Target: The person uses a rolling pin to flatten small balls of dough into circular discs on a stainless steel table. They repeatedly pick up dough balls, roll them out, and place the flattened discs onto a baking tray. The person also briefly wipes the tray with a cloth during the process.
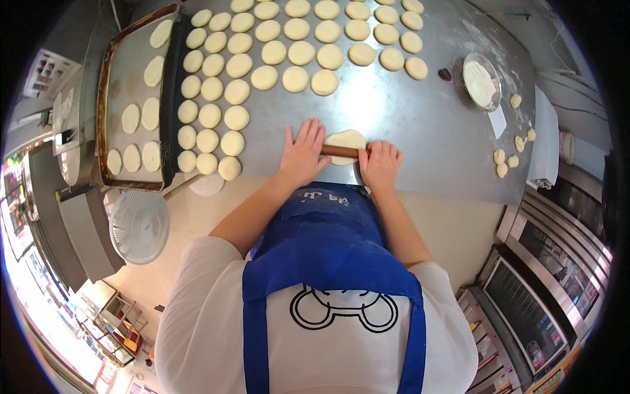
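A brown rolling pin (340,151) lies across a flattened piece of dough (346,138) near the table's front edge. My left hand (302,155) is at the pin's left end, its fingers stretched forward and the pin between forefinger and thumb. At the other end my right hand (381,165) grips the pin with bent fingers. The dough shows above and below the pin, longer than the round pieces around it. Both hands cover the pin's ends.
Rows of round dough pieces (295,79) cover the metal table's (430,125) far and left parts. A dark-rimmed baking tray (172,98) with several flat ovals stands at the left. At the right are a flour bowl (481,82), a white scraper (497,122) and small dough lumps (501,170).
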The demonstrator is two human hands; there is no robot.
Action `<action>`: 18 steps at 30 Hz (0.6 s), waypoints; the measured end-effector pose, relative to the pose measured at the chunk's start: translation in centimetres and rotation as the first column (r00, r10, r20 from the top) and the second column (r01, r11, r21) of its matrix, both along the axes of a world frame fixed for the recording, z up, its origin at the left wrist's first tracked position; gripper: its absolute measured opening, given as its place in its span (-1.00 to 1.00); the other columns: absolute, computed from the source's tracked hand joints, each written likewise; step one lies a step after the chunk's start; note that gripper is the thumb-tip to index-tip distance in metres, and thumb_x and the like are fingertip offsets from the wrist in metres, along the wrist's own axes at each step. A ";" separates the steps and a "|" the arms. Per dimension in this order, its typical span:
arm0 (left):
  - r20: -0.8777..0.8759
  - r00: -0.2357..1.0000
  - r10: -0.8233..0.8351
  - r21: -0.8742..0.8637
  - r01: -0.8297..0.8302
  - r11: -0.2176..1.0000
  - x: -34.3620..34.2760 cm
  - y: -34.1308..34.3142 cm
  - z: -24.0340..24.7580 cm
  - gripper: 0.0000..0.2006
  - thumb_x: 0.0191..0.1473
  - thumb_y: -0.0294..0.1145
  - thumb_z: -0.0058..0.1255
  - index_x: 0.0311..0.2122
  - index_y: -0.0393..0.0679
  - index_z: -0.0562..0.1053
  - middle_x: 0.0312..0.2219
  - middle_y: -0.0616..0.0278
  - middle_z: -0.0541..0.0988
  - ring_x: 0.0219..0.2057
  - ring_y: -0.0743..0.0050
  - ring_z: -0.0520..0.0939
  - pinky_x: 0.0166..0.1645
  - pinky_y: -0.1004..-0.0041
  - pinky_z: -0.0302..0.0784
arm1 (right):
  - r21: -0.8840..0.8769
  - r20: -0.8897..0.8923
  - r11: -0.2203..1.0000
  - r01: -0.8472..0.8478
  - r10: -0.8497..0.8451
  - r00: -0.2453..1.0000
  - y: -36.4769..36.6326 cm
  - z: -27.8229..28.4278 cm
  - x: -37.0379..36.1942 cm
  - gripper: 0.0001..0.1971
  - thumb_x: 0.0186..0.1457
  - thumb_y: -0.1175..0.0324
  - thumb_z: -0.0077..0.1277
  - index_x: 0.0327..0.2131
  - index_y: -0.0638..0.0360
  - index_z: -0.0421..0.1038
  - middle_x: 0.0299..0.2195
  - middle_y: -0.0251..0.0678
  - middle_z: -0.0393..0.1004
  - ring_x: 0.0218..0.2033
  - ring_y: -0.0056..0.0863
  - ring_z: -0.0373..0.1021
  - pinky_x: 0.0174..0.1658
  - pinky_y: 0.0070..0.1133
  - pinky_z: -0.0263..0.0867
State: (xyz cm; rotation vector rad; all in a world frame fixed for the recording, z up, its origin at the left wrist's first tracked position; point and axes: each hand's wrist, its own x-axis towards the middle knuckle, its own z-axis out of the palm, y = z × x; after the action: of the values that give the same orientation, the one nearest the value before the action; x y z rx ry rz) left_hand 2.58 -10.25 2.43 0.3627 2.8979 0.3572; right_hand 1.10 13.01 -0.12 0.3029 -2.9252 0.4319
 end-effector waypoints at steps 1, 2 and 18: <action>-0.054 0.999 0.004 -0.011 -0.005 1.000 -1.3 -0.2 -0.5 -0.22 0.12 0.06 0.10 0.34 -0.19 0.21 0.40 0.05 0.09 0.44 0.06 0.04 0.39 -0.19 -0.05 | 0.018 -0.042 1.000 -0.009 0.010 0.999 -0.4 -0.4 -2.1 -0.75 0.05 0.06 0.15 -0.36 0.01 0.46 -0.37 -0.35 0.45 -0.23 -0.28 0.35 -0.06 -0.27 0.12; -0.104 0.995 0.005 -0.021 -0.007 1.000 -3.3 -0.5 -1.2 -0.19 0.13 0.08 0.09 0.35 -0.21 0.17 0.41 0.05 0.07 0.45 0.09 0.01 0.40 -0.22 -0.10 | 0.036 -0.079 0.999 -0.014 0.017 0.997 -0.8 -0.6 -4.0 -0.73 0.05 0.05 0.15 -0.36 0.01 0.47 -0.39 -0.34 0.46 -0.25 -0.28 0.37 -0.08 -0.28 0.14; -0.281 0.909 -0.308 0.012 0.325 0.946 -7.8 -1.2 -0.5 -0.40 0.11 -0.10 0.11 0.23 -0.12 0.37 0.34 0.17 0.27 0.40 0.25 0.16 0.40 0.00 0.08 | 0.049 0.025 0.996 -0.071 0.070 0.997 0.1 0.4 -5.7 -0.33 0.12 0.03 0.09 0.24 0.15 0.28 0.28 -0.05 0.26 0.30 -0.09 0.17 0.31 -0.03 -0.01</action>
State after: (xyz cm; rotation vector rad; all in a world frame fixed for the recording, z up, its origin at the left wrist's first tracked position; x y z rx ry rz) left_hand -5.23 -11.42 1.91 0.9512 3.0205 0.3620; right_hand -4.64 13.06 0.32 0.4120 -2.9591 0.3758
